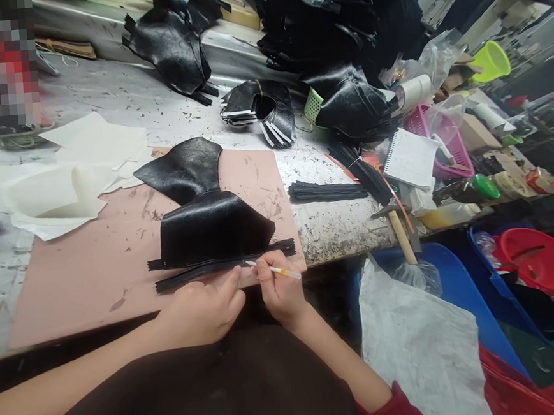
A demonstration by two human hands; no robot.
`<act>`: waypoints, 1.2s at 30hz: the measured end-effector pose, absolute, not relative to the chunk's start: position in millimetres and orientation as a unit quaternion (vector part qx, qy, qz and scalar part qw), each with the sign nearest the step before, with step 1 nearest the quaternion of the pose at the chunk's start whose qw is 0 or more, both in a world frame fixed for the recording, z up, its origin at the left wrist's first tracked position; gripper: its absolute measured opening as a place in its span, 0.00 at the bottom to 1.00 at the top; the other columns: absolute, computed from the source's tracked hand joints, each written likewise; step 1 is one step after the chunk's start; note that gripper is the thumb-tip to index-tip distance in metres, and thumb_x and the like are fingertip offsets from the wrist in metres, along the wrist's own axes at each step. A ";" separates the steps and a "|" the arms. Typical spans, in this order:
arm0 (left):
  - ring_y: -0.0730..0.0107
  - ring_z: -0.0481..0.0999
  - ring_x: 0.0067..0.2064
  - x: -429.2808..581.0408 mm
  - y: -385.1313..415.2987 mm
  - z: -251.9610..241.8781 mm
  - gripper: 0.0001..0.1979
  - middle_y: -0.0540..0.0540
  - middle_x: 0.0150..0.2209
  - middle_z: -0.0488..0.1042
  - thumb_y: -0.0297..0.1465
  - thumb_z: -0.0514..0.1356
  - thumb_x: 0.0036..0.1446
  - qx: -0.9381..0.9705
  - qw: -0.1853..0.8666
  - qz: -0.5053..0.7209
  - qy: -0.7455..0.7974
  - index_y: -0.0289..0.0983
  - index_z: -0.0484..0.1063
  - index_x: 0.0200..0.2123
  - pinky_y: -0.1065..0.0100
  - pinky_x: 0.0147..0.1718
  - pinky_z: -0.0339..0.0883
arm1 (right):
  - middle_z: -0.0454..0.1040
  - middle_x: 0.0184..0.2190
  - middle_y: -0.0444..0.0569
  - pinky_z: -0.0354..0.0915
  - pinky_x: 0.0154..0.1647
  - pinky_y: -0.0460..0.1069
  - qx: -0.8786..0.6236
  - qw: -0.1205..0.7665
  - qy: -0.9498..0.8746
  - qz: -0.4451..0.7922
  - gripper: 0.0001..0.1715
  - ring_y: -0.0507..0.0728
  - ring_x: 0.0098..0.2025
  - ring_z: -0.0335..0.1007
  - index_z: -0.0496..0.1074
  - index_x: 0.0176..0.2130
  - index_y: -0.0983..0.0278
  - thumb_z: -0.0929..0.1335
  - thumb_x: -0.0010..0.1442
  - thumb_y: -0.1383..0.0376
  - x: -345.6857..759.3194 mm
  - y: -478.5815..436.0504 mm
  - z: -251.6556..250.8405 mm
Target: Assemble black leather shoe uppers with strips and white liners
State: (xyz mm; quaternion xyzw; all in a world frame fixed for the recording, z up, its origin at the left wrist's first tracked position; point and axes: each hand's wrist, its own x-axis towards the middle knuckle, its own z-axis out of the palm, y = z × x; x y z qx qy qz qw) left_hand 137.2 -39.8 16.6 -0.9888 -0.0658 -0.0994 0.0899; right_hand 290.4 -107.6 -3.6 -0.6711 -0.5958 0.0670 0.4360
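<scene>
Right hand (279, 281): closed around a slim white pen-like tool (286, 272) with a yellow band, pinched near its front end. Tip points left, at the black zipper tape (180, 279). Can't tell if the tip actually touches it.

Left hand (201, 312): fingers partly curled, index stretched out to the tape just left of the tip. Can't tell whether it's pinching the tape or only pressing it.

Tape lies along the near edge of a pink board (89, 264) on the table (327, 232). A second black tape (283, 248) runs along the lower edge of the near black leather piece (211, 225); the two tapes spread apart at the left end. Far leather piece (187, 166) sits just behind, touching the near one. White sheets (102, 141) overlap the board's far left corner.

Right of the board: flat bundle of black strips (326, 191), then a spiral notebook (410, 158) and a hammer (403, 239), wooden handle sticking out past the table edge. Pink basket (445, 149) behind the notebook. Big stack of black leather (339, 23) at the back. Below table level on the right: red basin (543, 244).
</scene>
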 end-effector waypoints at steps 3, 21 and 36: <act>0.77 0.63 0.13 135.5 -39.1 14.2 0.14 0.36 0.45 0.75 0.23 0.47 0.50 -0.993 0.064 -0.067 -0.072 0.35 0.71 0.24 0.68 0.13 0.41 | 0.68 0.22 0.46 0.63 0.26 0.45 -0.672 0.437 -0.595 0.066 0.10 0.51 0.23 0.66 0.63 0.28 0.65 0.58 0.60 0.68 290.7 -107.4 -3.8; 0.66 0.65 0.26 148.2 -42.1 26.5 0.03 0.46 0.24 0.70 0.25 0.53 0.47 -0.992 0.027 -0.114 -0.055 0.35 0.66 0.26 0.64 0.26 0.54 | 0.69 0.24 0.52 0.56 0.23 0.49 -0.830 0.238 -0.482 -0.149 0.11 0.57 0.23 0.64 0.64 0.35 0.66 0.59 0.58 0.61 371.8 -119.7 -1.8; 0.71 0.64 0.24 92.1 -24.2 42.0 0.09 0.50 0.22 0.67 0.30 0.50 0.55 -0.913 -0.110 -0.273 -0.283 0.37 0.63 0.24 0.69 0.24 0.57 | 0.72 0.28 0.49 0.59 0.35 0.51 -0.632 0.296 -0.704 -0.130 0.12 0.55 0.31 0.66 0.66 0.38 0.66 0.58 0.57 0.74 288.6 -119.7 -11.7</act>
